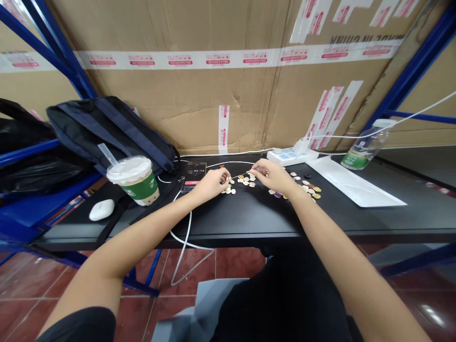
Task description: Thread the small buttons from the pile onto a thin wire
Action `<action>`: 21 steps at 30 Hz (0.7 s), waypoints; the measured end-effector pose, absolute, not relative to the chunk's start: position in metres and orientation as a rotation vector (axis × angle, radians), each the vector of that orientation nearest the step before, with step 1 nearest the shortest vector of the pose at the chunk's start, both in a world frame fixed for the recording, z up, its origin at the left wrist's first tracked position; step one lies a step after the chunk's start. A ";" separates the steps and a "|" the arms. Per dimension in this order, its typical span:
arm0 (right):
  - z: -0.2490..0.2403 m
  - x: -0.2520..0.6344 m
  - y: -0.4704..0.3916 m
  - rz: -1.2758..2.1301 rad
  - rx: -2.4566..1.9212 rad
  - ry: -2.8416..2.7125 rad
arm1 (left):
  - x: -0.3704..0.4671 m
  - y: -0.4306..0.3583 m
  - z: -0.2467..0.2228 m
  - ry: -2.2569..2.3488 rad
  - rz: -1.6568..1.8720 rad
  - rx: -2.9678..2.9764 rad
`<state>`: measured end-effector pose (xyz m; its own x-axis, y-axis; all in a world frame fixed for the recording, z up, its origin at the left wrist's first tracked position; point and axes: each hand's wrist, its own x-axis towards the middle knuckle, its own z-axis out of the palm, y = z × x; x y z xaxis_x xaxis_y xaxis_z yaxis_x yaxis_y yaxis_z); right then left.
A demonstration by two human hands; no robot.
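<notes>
Both arms reach forward over a black surface [249, 218] to a scatter of small beads [245, 180] lying at its far middle. The left hand [210, 183] rests at the left edge of the scatter, its fingers pinched narrow around something tiny; a thin pale thread [239, 175] runs from it across to the right hand [272, 175]. The right hand sits just right of the pale beads, its fingers also drawn close together on the thread's other end, though what exactly sits between the fingertips is too small to tell. More beads [308, 187], some yellow, purple and dark, lie to the right of the right hand, touching the surface.

Just left of the left hand lies a phone [194, 175] with a lit screen, a white cable [185, 232] trailing from it toward the near edge. Farther left stands a sealed drink cup [134, 180] with a straw and green sleeve, and near it a white mouse [101, 209]. A dark backpack [107, 126] leans behind the cup. At the far right are a white power strip [290, 156], a tilted plastic bottle [366, 147] and a flat white packet [352, 185]. Taped cardboard [228, 71] fills the background.
</notes>
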<state>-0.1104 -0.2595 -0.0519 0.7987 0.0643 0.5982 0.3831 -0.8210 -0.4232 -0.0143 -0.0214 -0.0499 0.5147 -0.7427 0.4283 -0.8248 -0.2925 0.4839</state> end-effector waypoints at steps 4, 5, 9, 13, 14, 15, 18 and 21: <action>-0.052 -0.111 -0.260 -0.787 -2.457 -0.318 | -0.014 -0.021 -0.049 -1.273 0.158 2.115; -0.052 -0.111 -0.260 -0.787 -2.464 -0.316 | -0.014 -0.021 -0.049 -1.279 0.156 2.118; -0.053 -0.111 -0.260 -0.789 -2.479 -0.316 | -0.012 -0.020 -0.048 -1.290 0.199 2.172; -0.053 -0.110 -0.261 -0.784 -2.490 -0.306 | -0.013 -0.018 -0.046 -1.299 0.266 2.256; -0.053 -0.110 -0.261 -0.782 -2.491 -0.304 | -0.012 -0.018 -0.046 -1.301 0.287 2.270; -0.053 -0.110 -0.261 -0.780 -2.493 -0.302 | -0.012 -0.017 -0.046 -1.300 0.307 2.280; -0.053 -0.110 -0.260 -0.778 -2.497 -0.306 | -0.011 -0.016 -0.048 -1.287 0.346 2.292; -0.054 -0.110 -0.259 -0.782 -2.506 -0.298 | -0.009 -0.016 -0.049 -1.282 0.362 2.316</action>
<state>-0.1103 -0.2586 -0.0537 0.8117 0.0595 0.5810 0.3429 -0.8539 -0.3916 -0.0094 -0.0162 -0.0487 0.5295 -0.7256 0.4395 -0.8483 -0.4560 0.2691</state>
